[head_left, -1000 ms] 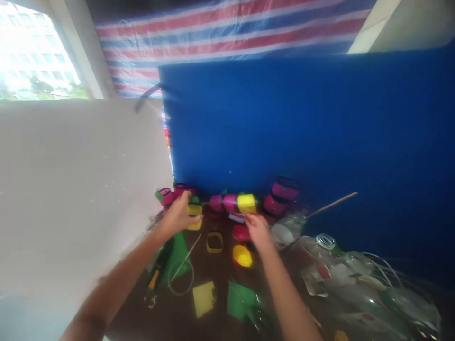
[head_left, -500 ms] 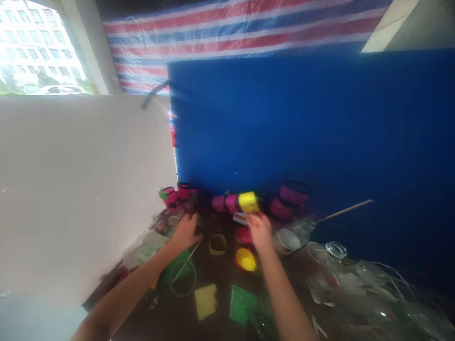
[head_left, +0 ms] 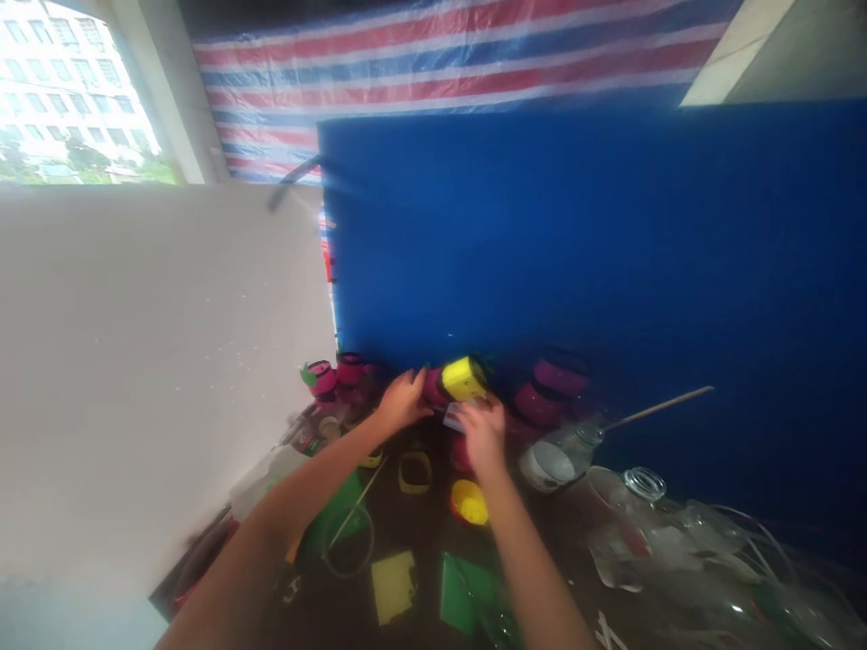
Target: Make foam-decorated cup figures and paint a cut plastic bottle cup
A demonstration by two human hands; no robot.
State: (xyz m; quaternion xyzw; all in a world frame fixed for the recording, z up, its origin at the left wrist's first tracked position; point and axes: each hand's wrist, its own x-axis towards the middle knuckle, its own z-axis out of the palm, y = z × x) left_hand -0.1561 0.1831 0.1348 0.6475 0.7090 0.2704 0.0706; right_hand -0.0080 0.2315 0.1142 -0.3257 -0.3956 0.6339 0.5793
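My left hand [head_left: 405,402] is closed round the left end of a row of purple containers [head_left: 434,386] by the blue panel, covering much of it. A yellow container [head_left: 463,378] with dark edging joins the right end of that row and tilts up a little. Against its lower right side my right hand [head_left: 483,426] is curled, its fingertips blurred. Just under the row lies a small pale box [head_left: 453,416]. A red-pink container [head_left: 461,453] is half hidden by my right wrist, and nearer stands a yellow bowl [head_left: 470,502].
Purple containers [head_left: 552,384] stand at right and pink ones [head_left: 321,377] at left. A white cup [head_left: 550,465], glass jar [head_left: 643,485] and clear plastic clutter fill the right side. Yellow card [head_left: 393,587], green card [head_left: 462,593] and a tape ring [head_left: 414,472] lie on the dark table.
My left hand has moved right onto the purple containers. My right hand has shifted slightly left and up. The yellow container has moved left and tilted.
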